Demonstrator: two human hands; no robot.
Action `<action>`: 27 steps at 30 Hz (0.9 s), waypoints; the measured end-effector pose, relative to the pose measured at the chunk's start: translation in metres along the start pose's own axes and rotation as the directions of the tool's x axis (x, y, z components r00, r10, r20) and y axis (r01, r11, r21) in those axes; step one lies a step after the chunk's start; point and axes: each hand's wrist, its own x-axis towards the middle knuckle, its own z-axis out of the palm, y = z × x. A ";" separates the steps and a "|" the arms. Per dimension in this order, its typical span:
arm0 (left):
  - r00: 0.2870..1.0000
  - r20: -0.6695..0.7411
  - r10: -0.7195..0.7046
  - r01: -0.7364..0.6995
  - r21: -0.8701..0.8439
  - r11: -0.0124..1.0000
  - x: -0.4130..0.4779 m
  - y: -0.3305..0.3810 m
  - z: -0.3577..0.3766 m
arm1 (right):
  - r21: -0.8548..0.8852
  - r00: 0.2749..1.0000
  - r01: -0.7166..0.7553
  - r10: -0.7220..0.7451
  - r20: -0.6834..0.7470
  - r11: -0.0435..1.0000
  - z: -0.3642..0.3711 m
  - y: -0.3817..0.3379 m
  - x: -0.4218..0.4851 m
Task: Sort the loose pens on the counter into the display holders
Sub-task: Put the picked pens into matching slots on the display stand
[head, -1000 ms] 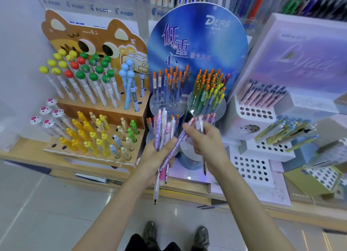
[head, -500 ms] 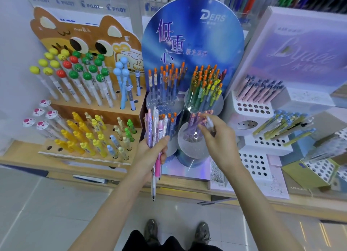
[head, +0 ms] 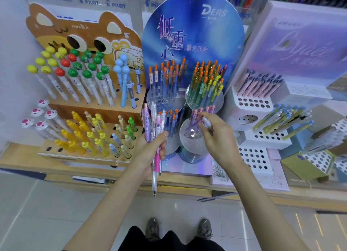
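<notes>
1. Our left hand (head: pixel 150 153) grips a bundle of pens (head: pixel 153 123), with thumb and fingers curled round the barrels.
2. The bundle stands roughly upright in front of the counter (head: pixel 16 157). It mixes pink, lilac and clear barrels, and one clear tip hangs below the palm.
3. Our right hand (head: pixel 218 138) pinches a single clear pen (head: pixel 206 121) between thumb and fingertips. Most of its barrel is hidden behind the hand.
4. That pen is just above the lower right round holder (head: pixel 187 143), a clear disc with holes. It is close beside the purple pens (head: pixel 195 118) standing there, but we cannot tell whether it touches them.
5. The holder belongs to the blue DERS display (head: pixel 193 34), whose upper cups carry orange-capped pens (head: pixel 167 76).
6. To the left stands a cat-faced wooden rack (head: pixel 78 34) full of fruit-topped and yellow pens.
7. To the right sit white perforated holders (head: pixel 251 102) with pink and green pens.
8. All these displays rest on the counter.
</notes>
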 end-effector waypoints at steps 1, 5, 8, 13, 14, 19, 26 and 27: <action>1.000 0.006 -0.002 0.002 -0.001 1.000 0.000 0.001 0.000 | -0.010 1.000 0.013 -0.013 0.010 1.000 0.000 -0.001 0.001; 0.999 0.034 -0.001 0.001 -0.001 1.000 -0.002 0.006 -0.002 | -0.071 1.000 0.021 -0.020 0.019 0.997 0.001 -0.001 0.003; 0.999 0.051 0.007 -0.008 0.004 1.000 -0.003 0.009 -0.006 | -0.068 0.999 -0.016 0.014 -0.033 0.998 0.003 -0.001 -0.004; 0.998 0.065 0.008 -0.009 0.017 1.000 -0.003 0.013 -0.010 | -0.009 0.994 -0.029 0.028 -0.109 1.000 0.005 -0.004 -0.015; 0.997 0.072 0.008 -0.009 0.019 1.000 -0.003 0.013 -0.011 | -0.003 0.992 -0.034 0.033 -0.125 0.999 0.006 -0.005 -0.017; 0.995 0.098 -0.006 0.004 0.020 1.000 -0.002 0.016 -0.018 | 0.058 0.978 -0.057 0.067 -0.196 0.997 0.010 -0.010 -0.021; 0.994 0.112 -0.005 0.002 0.029 1.000 0.000 0.015 -0.022 | -0.083 0.991 -0.047 0.037 -0.127 0.995 0.024 -0.006 -0.016; 0.994 0.112 -0.006 0.002 0.029 1.000 0.000 0.015 -0.022 | -0.119 0.993 -0.042 0.029 -0.111 0.992 0.025 -0.006 -0.014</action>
